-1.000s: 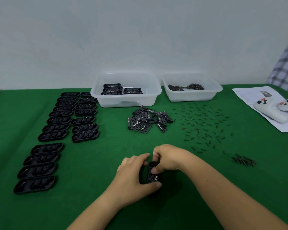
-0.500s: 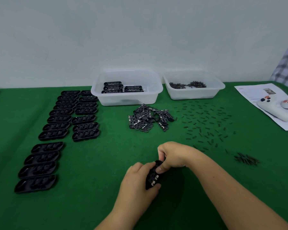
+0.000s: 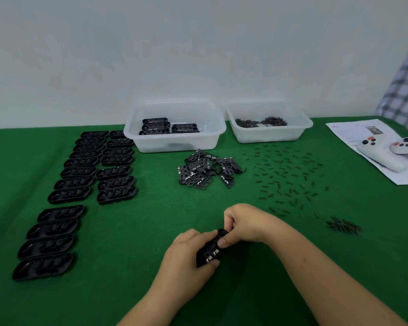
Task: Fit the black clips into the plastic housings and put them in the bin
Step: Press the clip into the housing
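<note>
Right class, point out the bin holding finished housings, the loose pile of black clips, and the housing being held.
bin [image 3: 174, 144]: head view, front wall.
pile of black clips [image 3: 205, 170]: head view, centre.
held housing [image 3: 209, 251]: head view, top face.

Black housing [image 3: 209, 250] tilted at lower centre; clips [image 3: 207, 170] heaped mid-frame; empty housings [image 3: 76, 184] rowed left; bin [image 3: 174, 137] above centre.

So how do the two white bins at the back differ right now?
The left bin holds a few black housings lying side by side and stacked; the right bin holds two loose heaps of small dark parts. The left bin looks larger and deeper; the right bin looks shallower. The left bin stands beside the rows of housings; the right bin stands behind the scattered pins. Both are translucent white, open-topped and mostly empty.
</note>
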